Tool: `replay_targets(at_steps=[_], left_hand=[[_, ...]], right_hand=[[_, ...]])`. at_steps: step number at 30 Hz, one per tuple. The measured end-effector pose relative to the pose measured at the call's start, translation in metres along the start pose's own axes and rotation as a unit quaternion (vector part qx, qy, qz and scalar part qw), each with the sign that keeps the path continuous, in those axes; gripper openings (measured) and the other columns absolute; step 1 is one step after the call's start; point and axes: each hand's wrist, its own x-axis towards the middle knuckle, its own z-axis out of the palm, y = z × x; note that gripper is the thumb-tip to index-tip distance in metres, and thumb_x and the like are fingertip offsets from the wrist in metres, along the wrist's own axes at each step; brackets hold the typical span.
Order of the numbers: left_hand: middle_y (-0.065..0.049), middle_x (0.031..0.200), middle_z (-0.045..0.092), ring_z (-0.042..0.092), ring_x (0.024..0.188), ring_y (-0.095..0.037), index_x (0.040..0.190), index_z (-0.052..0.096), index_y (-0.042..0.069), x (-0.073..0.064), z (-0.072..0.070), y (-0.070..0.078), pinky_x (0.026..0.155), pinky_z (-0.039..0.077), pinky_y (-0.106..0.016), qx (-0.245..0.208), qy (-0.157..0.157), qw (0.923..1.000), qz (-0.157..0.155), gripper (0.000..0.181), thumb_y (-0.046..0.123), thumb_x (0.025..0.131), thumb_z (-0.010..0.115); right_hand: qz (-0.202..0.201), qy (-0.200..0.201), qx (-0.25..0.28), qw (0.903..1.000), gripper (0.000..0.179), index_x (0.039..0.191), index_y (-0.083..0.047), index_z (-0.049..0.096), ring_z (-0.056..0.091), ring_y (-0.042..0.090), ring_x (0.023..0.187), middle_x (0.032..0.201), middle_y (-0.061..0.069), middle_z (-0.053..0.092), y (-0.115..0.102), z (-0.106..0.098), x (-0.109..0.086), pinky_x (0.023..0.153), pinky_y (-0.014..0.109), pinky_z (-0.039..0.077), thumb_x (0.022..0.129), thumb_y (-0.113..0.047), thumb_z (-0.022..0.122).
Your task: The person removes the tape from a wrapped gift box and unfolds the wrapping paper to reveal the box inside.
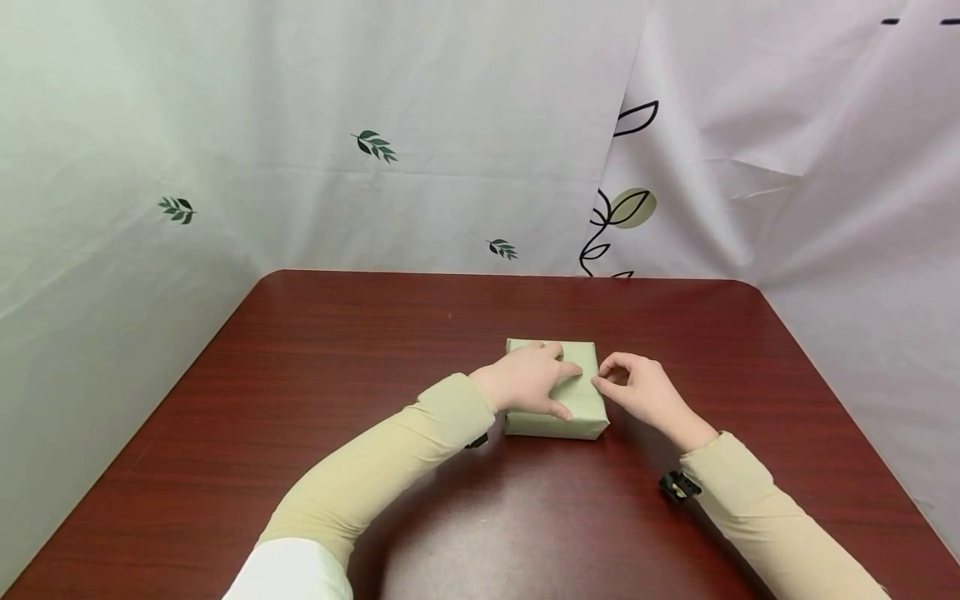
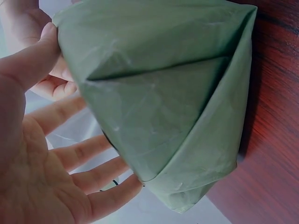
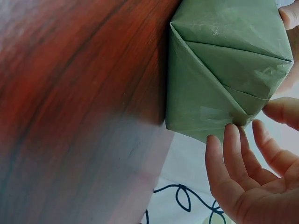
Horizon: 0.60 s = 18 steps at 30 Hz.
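Observation:
A box wrapped in pale green paper (image 1: 588, 402) lies on the table, right of centre in the head view. My left hand (image 1: 528, 379) rests across its top, fingers spread. At the box's right edge, my right hand (image 1: 641, 387) touches the paper, its thumb and index fingertips close together. The right wrist view shows folded end flaps (image 3: 215, 79) with a crease running down to those fingertips; the thumb and fingers there are bent loosely and a little apart. Another folded end (image 2: 149, 116), with triangular flaps, faces the left wrist view.
The dark red wooden table (image 1: 337, 333) has rounded far corners. White curtains (image 1: 450, 100) with leaf prints hang behind and at both sides. A small black device (image 1: 678, 485) is strapped at the right wrist.

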Motion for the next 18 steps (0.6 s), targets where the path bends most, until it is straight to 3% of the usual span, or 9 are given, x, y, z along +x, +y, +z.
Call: replay_targets(at_steps=[9,18], left_hand=[[-0.006,0.119,0.054,0.054,0.104,-0.023,0.137,0.051,0.024,-0.0008,-0.0007,0.0022,0.091,0.046,-0.032,0.016,-0.008,0.9998,-0.001,0.067,0.057,0.080,0.066],[-0.007,0.121,0.053,0.053,0.107,-0.024,0.138,0.050,0.025,-0.0007,-0.0003,0.0024,0.092,0.046,-0.032,0.011,-0.014,0.9998,-0.006,0.068,0.057,0.081,0.066]], right_hand=[[-0.013,0.018,-0.014,0.9997,0.004,0.079,-0.005,0.064,0.057,0.012,0.070,0.080,0.004,0.063,-0.0036,-0.0003,-0.0005,0.062,0.022,0.044,0.082,-0.007,0.065],[0.009,0.003,-0.001,1.0000,0.008,0.084,-0.004,0.068,0.055,0.010,0.071,0.080,0.005,0.067,0.0033,-0.0023,0.0004,0.065,0.022,0.043,0.084,-0.008,0.061]])
